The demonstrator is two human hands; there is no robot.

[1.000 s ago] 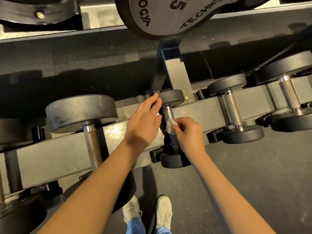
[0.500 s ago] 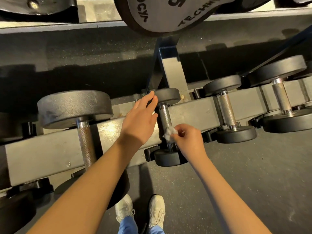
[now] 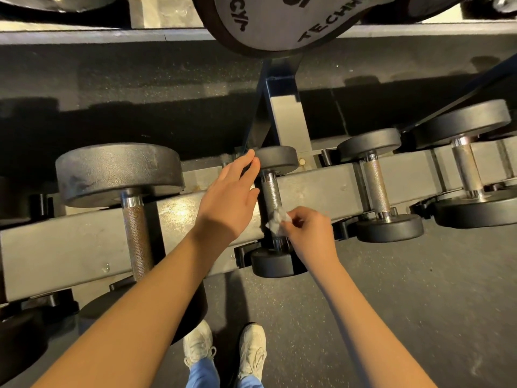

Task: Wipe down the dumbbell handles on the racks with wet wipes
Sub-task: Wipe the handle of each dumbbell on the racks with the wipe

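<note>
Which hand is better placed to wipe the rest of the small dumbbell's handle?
Right. The right hand pinches the crumpled white wet wipe against the lower end of the knurled steel handle. The left hand is open, without a wipe, fingertips at the far round black head.

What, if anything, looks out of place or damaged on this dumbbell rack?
Nothing much. The dumbbells lie straight across the rack, none tipped or fallen. Only the big left dumbbell shows pale scuffs on its far head, and the wet wipe in the right hand is a crumpled wad.
</note>
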